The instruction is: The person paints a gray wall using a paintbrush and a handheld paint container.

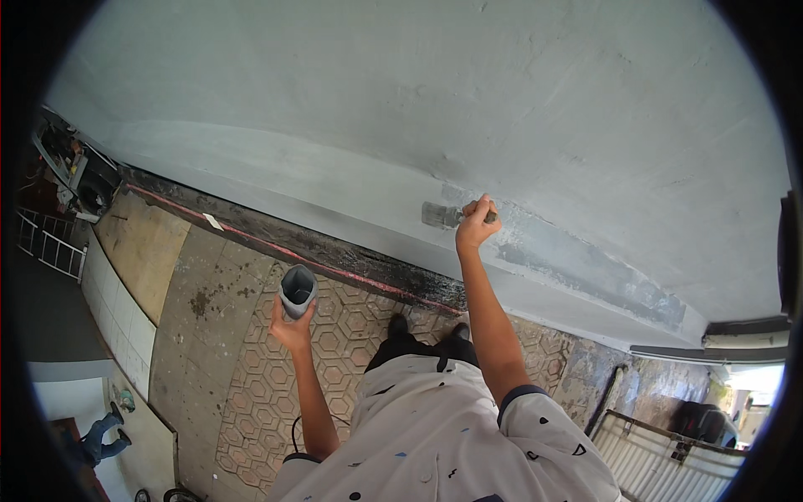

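Observation:
My right hand (478, 224) is closed round the handle of a paintbrush (440, 215). The wide grey bristles point left and lie against the wall ledge, or very close to it. Grey paint (577, 259) covers a rough strip of the ledge to the right of the brush, darker than the pale wall (351, 180) around it. Lower and to the left, my left hand (293, 325) grips a grey cup-like container (299, 291) with its open mouth facing up. Its inside is dark grey; how much paint it holds I cannot tell.
A dark band with a red line (284, 249) runs along the wall's foot. Hexagonal paving (276, 368) lies under my shoes. At far left are a ladder (50, 243) and a vehicle part (92, 192); another person's legs (102, 437) show lower left. A white metal gate (661, 456) stands lower right.

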The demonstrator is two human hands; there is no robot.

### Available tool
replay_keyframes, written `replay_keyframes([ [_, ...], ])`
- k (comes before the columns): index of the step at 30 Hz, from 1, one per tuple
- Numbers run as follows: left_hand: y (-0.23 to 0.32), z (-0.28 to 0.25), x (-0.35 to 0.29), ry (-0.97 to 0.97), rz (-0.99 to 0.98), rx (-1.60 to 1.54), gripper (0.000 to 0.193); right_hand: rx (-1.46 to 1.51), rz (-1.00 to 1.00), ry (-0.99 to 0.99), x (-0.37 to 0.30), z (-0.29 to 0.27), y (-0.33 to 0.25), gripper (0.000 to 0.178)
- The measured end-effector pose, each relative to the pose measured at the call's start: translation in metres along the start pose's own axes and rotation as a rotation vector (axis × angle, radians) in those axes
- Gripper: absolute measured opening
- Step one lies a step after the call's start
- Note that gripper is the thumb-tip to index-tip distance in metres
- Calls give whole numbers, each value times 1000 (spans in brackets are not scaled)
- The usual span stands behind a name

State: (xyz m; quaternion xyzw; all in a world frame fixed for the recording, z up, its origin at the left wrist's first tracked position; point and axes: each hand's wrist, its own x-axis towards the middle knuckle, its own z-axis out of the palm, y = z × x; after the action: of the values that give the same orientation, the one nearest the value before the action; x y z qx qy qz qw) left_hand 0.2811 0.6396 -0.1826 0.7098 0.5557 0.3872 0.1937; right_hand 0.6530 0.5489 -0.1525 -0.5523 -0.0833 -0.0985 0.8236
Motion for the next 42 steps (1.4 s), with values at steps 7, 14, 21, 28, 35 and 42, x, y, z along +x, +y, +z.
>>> replay_keyframes([
  [7,-6,34,23,10,97,-49,72,-667,-449,-63,41,-156,-52,39],
  [14,16,61,38,-45,206,-155,69,-910,-701,67,63,-159,-79,42],
  [21,34,53,15,-89,204,-245,72,-565,-440,-207,-8,-30,-9,39],
  [28,26,30,-11,-28,174,-157,72,55,-28,-148,-22,37,-21,41],
  [35,39,27,-18,2,89,-88,73,-104,-45,135,45,-107,-15,41],
  [42,73,49,-20,15,190,-110,74,-521,-390,109,87,-237,-46,42],
])
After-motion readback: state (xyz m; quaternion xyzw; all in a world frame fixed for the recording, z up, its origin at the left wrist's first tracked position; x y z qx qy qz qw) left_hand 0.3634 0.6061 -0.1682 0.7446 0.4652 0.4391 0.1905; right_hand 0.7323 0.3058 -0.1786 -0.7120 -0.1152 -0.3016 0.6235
